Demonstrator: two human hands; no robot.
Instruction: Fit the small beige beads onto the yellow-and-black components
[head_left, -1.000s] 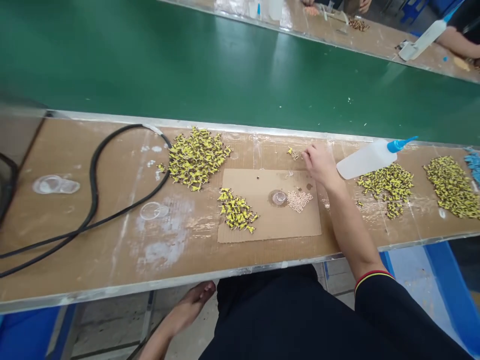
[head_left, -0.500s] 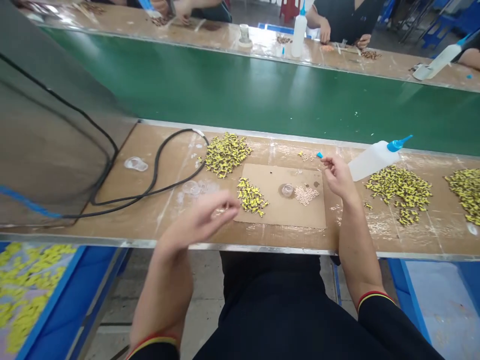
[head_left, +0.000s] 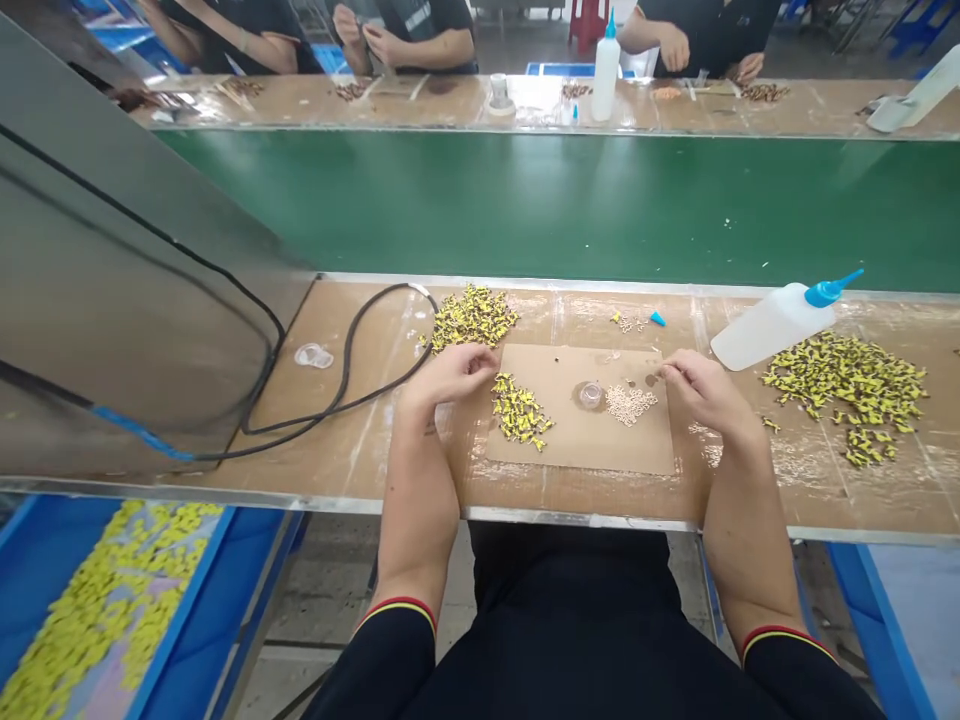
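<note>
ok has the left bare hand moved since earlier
Yes, forward: the left bare hand went from outside the brown bench's front edge to beside the tan cardboard sheet.

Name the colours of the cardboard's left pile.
The pile is yellow and dark, clearest in the head view.

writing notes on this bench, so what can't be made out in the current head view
Head view, whether the left hand or the right hand holds anything: curled fingers hide it.
Head view, exact shape of the pale bits on the cardboard: too small.
Head view, tip of the far-right bottle: cut off by the right edge.
</note>
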